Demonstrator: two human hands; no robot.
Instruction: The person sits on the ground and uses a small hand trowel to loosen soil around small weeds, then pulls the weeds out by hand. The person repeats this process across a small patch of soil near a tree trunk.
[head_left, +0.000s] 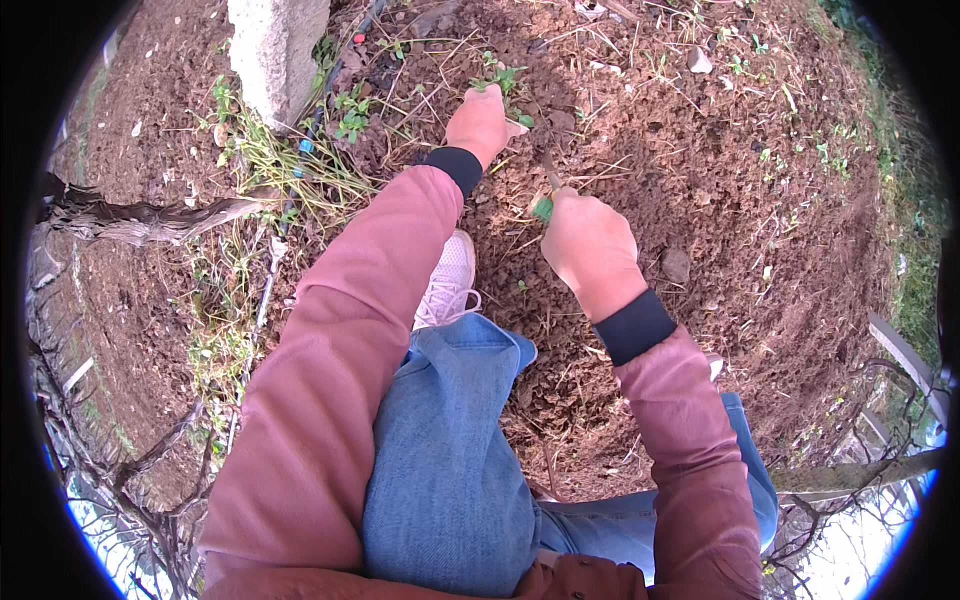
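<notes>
My left hand (477, 124) reaches down to the soil ahead of my shoe, closed around a small leafy green weed (510, 78). Leaves show past the knuckles and beside the thumb; the fingertips are hidden. Nearer to me and to the right, my right hand (591, 241) grips a small hand tool with a green handle (541, 208). Its narrow, dark metal blade (550, 166) points away from me, at the loose brown soil (660, 180). How far the blade enters the soil, I cannot tell.
A rough concrete post (277, 60) stands at upper left, beside a dark irrigation hose (319, 116). A gnarled vine trunk (150, 217) juts in from the left. Grass clumps (300, 161) grow around the post's base. Stones (676, 265) lie to the right. My white shoe (450, 277) is between my arms.
</notes>
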